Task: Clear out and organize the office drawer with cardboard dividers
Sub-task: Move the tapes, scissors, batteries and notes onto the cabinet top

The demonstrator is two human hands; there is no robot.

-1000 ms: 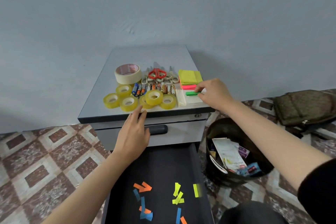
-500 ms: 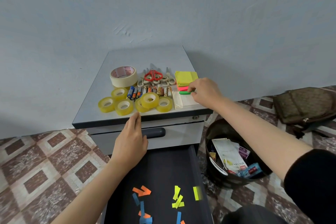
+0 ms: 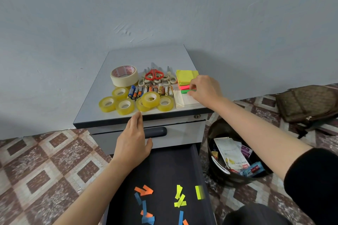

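Right hand (image 3: 204, 89) pinches the green sticky pad (image 3: 185, 91) at the cabinet top's (image 3: 146, 56) right edge. Left hand (image 3: 132, 142) rests flat-fingered against its front edge. The open drawer (image 3: 164, 168) beneath holds paper scraps (image 3: 180, 196). Recommend squaring the pad onto its stack before release.

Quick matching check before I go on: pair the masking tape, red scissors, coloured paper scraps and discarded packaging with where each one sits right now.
Things: 1 masking tape; 2 red scissors; 3 coloured paper scraps; 4 discarded packaging.
Places: A in the open drawer; B in the bin on the floor; C left side of the cabinet top; D directly behind the batteries.
Pairs: 1-C, 2-D, 3-A, 4-B.
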